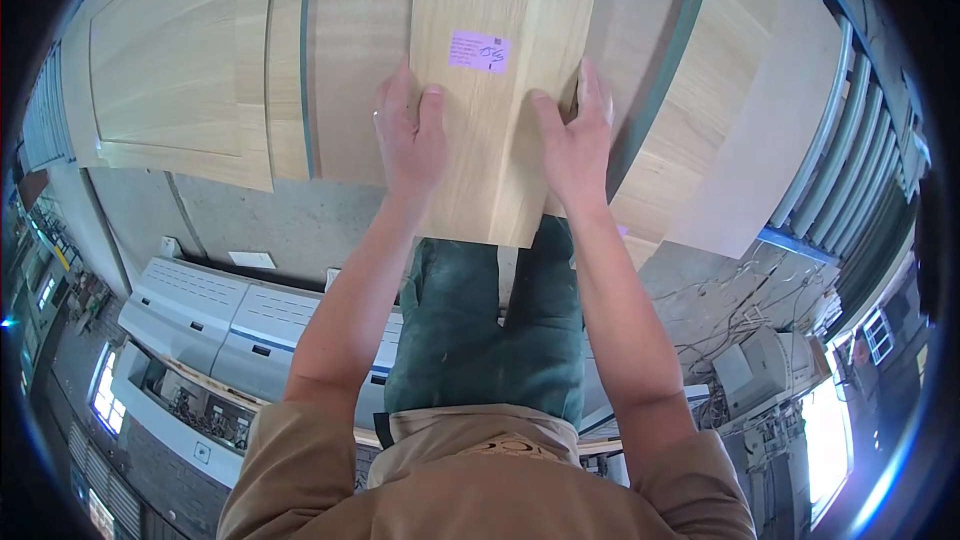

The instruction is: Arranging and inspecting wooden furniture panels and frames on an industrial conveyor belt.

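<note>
A long, light wood board (480, 160) with a purple label (479, 51) stretches away from me, its near end above my thighs. My left hand (412, 138) grips its left edge, thumb on top and fingers along the side. On the opposite edge, my right hand (577, 140) holds it the same way, thumb on the face. The undersides of the fingers are hidden. Beneath the board lies a brown flat panel (355, 70), showing on both sides of it.
To the left are a framed wood door panel (170, 70) and a green strip (308, 60). Another green strip (665, 75) and a pale wood panel (715, 70) lie to the right, before a rack of grey rollers (845, 150). White machine housings (215, 320) stand at lower left.
</note>
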Demonstrator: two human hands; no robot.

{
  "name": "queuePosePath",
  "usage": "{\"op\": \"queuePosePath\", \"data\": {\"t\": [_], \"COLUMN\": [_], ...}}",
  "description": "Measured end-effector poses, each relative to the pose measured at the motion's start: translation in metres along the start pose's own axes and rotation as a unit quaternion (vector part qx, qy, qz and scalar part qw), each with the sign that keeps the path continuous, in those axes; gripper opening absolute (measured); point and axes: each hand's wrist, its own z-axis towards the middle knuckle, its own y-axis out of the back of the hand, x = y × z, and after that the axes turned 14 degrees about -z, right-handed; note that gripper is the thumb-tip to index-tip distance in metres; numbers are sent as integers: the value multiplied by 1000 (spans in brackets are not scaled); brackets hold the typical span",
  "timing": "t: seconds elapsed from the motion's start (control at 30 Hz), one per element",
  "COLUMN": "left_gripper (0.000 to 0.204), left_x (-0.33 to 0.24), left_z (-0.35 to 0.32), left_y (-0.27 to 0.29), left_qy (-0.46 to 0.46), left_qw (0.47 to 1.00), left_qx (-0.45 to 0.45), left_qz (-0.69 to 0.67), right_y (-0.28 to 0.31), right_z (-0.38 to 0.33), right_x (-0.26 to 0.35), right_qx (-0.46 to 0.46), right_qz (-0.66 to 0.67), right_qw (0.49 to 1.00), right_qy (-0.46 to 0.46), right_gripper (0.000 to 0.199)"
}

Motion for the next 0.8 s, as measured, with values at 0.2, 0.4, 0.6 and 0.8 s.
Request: {"op": "queuePosePath", "data": {"t": [0.2, 0.4, 0.6, 0.8], "left_gripper": [59, 58, 56, 56], "left_x": [-3, -21, -17, -26], "left_z": [1, -7, -4, 0], "left_y": [6, 3, 14, 19], "left_qy": [2, 125, 122, 164], "left_qw": [999, 977, 974, 979], "left_qx": [23, 15, 3, 23], "left_qz": [-37, -171, -192, -120], "right_y": [-8, -14, -24, -29], "right_z": [4, -4, -5, -5], "right_x": [5, -19, -19, -27], "right_qx": [-33, -27, -54, -73], "right_qz": [20, 31, 58, 41], "right_qw": [999, 999, 997, 996], "right_qy": [-7, -6, 12, 34], "right_gripper": [85, 80, 77, 78]}}
